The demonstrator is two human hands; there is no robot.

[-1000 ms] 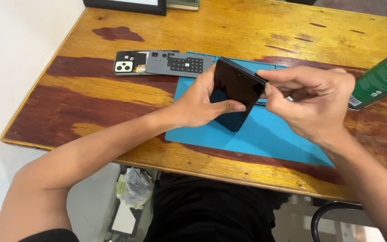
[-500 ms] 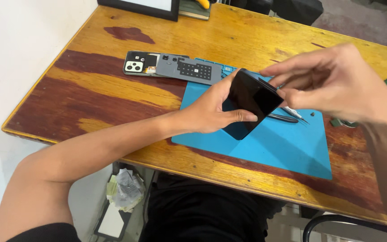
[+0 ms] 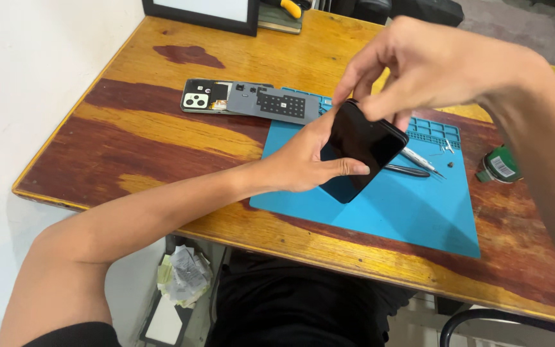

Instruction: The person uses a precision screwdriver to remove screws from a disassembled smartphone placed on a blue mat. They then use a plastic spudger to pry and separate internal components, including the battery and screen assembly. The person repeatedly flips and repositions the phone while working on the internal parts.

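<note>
My left hand (image 3: 306, 160) holds a black smartphone (image 3: 359, 151) by its lower half, tilted above a blue work mat (image 3: 393, 212). The thumb lies across the dark screen. My right hand (image 3: 431, 64) is raised over the phone's top edge, and its thumb and fingertips pinch that upper corner. A metal screwdriver (image 3: 419, 160) and dark tweezers (image 3: 409, 170) lie on the mat just right of the phone.
An opened phone back with a camera block (image 3: 202, 97) and a grey inner panel (image 3: 274, 104) lie on the wooden table (image 3: 162, 135) left of the mat. A green-capped bottle (image 3: 499, 166) stands at the right. A framed board (image 3: 203, 11) stands at the far edge.
My right hand has risen and moved toward the phone's top edge. The view has tilted, so the table looks lower. The left hand keeps its hold on the phone.
</note>
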